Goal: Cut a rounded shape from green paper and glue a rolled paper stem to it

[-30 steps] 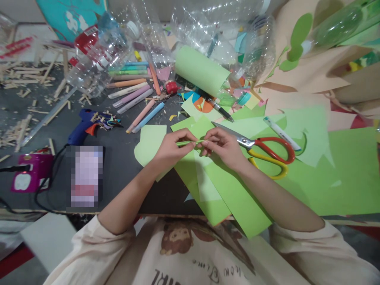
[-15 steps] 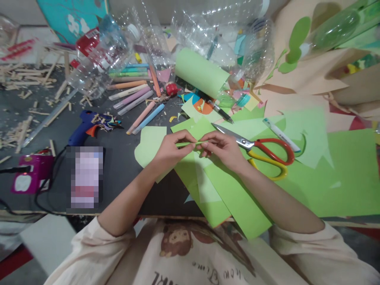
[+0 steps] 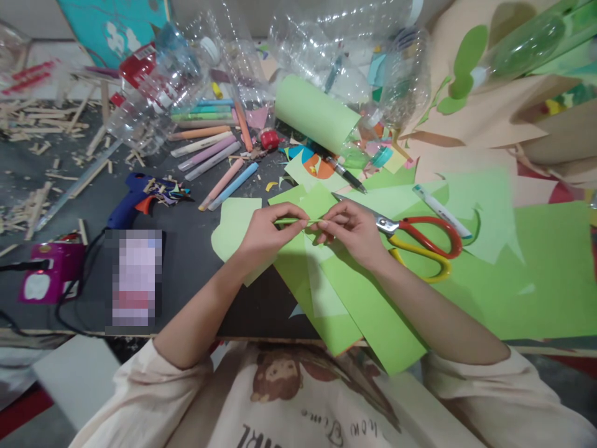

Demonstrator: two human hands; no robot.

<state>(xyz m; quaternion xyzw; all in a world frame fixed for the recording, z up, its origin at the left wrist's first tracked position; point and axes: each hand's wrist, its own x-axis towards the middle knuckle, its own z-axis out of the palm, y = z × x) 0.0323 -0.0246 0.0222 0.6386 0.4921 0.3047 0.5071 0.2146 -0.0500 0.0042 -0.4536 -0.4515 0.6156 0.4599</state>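
A thin green paper piece (image 3: 290,221), narrow and folded or rolled, is pinched between both hands. My left hand (image 3: 273,230) grips it between thumb and fingers. Its other end is pinched by the fingertips of my right hand (image 3: 347,229). Below the hands lie green paper sheets (image 3: 373,311), overlapping on the dark table. Scissors (image 3: 410,233) with one red and one yellow handle loop rest beside my right hand, the blade tips partly hidden behind it. A pale green cut sheet (image 3: 233,230) lies beside my left hand.
A blue glue gun (image 3: 130,199), a phone (image 3: 136,280) and a magenta box (image 3: 51,270) with a cable are at left. Markers (image 3: 209,149), wood sticks (image 3: 37,118) and a black pen (image 3: 347,176) lie further back. Clear plastic bottles (image 3: 326,37) fill the rear.
Both hands have shifted very slightly, and the fingers of my right hand have changed their pose on the green piece. Everything else looks the same.
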